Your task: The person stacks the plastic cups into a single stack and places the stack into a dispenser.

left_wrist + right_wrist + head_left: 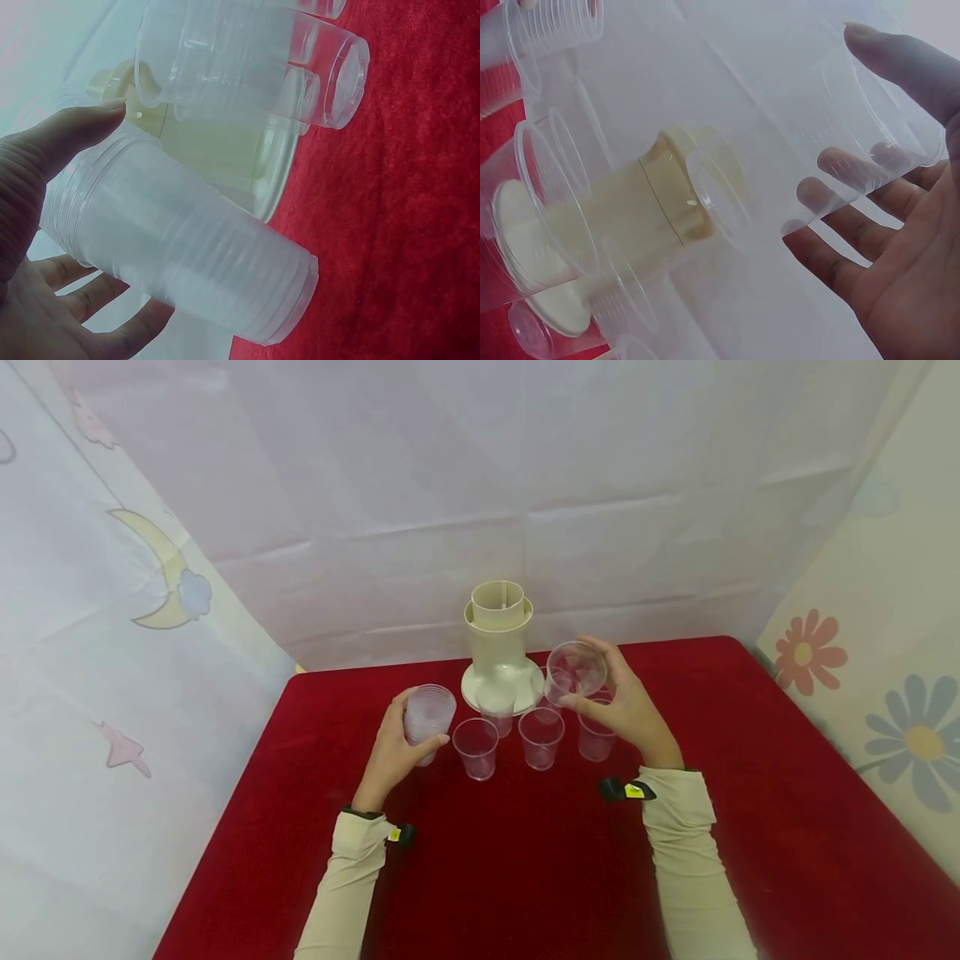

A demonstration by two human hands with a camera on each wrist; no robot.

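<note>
My left hand [393,747] grips a nested stack of clear plastic cups [430,714], thumb on one side and fingers on the other. In the left wrist view the stack [187,232] shows several ridged layers. My right hand [633,714] holds a single clear plastic cup [576,670] above the cups on the table, its thumb and fingers around the side, as the right wrist view shows of this cup [810,127]. Several clear cups stand upright between the hands, among them a front left cup [476,750] and a front middle cup [542,742].
A cream-coloured cylindrical holder [498,647] on a round base stands behind the cups, near the back edge. Red cloth covers the table [510,860]. Pale fabric walls [420,527] rise behind and at both sides.
</note>
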